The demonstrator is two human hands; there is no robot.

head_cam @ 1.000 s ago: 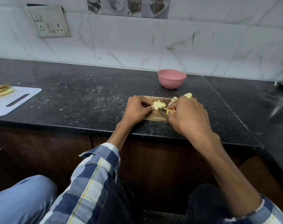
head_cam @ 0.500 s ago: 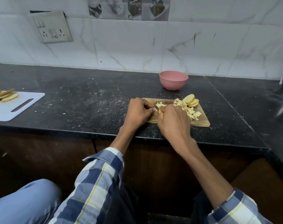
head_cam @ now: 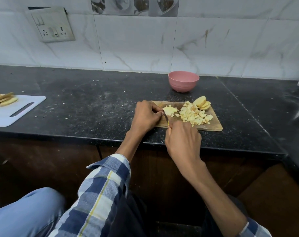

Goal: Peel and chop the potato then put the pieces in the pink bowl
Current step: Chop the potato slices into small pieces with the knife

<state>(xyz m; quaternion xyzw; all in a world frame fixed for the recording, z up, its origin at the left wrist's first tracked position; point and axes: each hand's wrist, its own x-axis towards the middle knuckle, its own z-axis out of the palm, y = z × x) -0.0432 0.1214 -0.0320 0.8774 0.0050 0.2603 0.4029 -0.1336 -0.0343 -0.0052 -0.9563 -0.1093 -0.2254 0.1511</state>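
Left hand [head_cam: 147, 116] pinched the potato slice [head_cam: 170, 110] on the wooden board [head_cam: 215, 124]; right hand [head_cam: 183, 141] gripped the knife [head_cam: 166, 118], blade just beside the left fingertips. Diced pile [head_cam: 194, 115] lay right of it (pink bowl [head_cam: 183, 81] behind board).

the pink bowl [head_cam: 183, 81] sits behind the wooden board [head_cam: 213, 123], with bare counter [head_cam: 97, 106] between them. left of the bowl the counter stays open until the white board [head_cam: 17, 109]. potato slices [head_cam: 202, 103] pile just in front of the bowl.
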